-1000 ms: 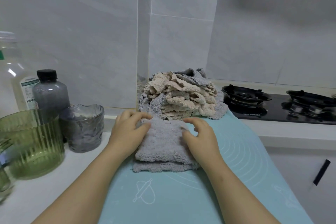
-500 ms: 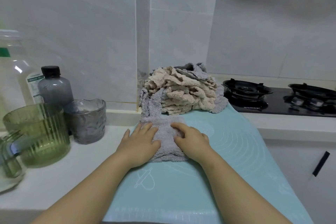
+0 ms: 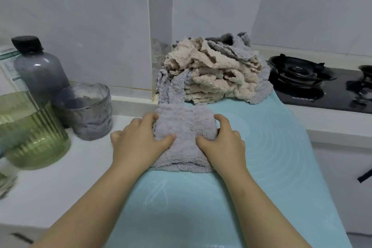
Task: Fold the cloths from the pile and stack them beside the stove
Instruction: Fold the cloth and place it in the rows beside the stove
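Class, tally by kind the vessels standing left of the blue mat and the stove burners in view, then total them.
Bottles: 2 (black-capped grey bottle, labelled bottle)
Glasses: 2 (green ribbed glass, grey tumbler)
Burners: 2 (full burner, cropped burner)
Total: 6. One blurred item at the lower left edge is not counted.

L hand [image 3: 138, 144], R hand [image 3: 222, 146]: cloth [image 3: 184, 127] top → sides

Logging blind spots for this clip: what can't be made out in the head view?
- Grey cloth: fold layers hidden under left hand and right hand gripping its sides, head view.
- Pile: cloth count lost in crumpled overlap.
- Bottle label: cut by left edge, blurred.
- Far stove burner: cut by right edge.
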Demonstrator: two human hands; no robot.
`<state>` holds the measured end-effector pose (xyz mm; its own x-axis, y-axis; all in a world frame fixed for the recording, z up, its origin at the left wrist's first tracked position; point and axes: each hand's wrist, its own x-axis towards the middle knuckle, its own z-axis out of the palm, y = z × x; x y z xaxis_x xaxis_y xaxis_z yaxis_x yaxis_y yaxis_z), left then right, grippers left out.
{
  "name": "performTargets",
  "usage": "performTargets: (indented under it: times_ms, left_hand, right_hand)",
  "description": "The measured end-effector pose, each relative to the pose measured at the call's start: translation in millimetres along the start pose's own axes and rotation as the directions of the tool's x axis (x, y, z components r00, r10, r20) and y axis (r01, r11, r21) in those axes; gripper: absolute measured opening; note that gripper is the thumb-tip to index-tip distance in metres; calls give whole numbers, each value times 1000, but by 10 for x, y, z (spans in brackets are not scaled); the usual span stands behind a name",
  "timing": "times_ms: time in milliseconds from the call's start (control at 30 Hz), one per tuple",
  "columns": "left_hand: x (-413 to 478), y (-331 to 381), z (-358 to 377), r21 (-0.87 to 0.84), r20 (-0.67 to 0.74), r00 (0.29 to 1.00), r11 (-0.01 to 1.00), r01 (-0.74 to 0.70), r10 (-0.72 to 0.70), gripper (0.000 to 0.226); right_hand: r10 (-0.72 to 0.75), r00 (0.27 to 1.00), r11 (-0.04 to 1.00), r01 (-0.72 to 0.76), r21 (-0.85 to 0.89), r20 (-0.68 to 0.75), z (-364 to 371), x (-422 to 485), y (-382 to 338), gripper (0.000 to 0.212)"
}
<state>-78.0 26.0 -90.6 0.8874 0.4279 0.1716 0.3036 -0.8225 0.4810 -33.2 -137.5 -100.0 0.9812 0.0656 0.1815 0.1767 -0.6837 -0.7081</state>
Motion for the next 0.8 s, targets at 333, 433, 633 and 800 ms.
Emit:
performTargets:
  times_ms: [333,433,633,800]
  left_hand:
    - [-31,193,-227,269,254,952,958,99,-170,47]
    - [-36,323,-343,255,285,952,966,34,-109,42]
    - [-207,1023,-302,-471,466,884,857,208,42,35]
    - [-374,1789,46,-609,690,718,610,507,92,35]
  right_hand:
    - [286,936,955,-261,-141,204,-228,-157,-279,50]
    - [380,878,889,-434,146,292,-424,-236,-316,29]
    - [509,735,312,-643,700,448,-1107,-365,3,20]
    - [589,720,269,-602,751,367,-1689,-433,546,27]
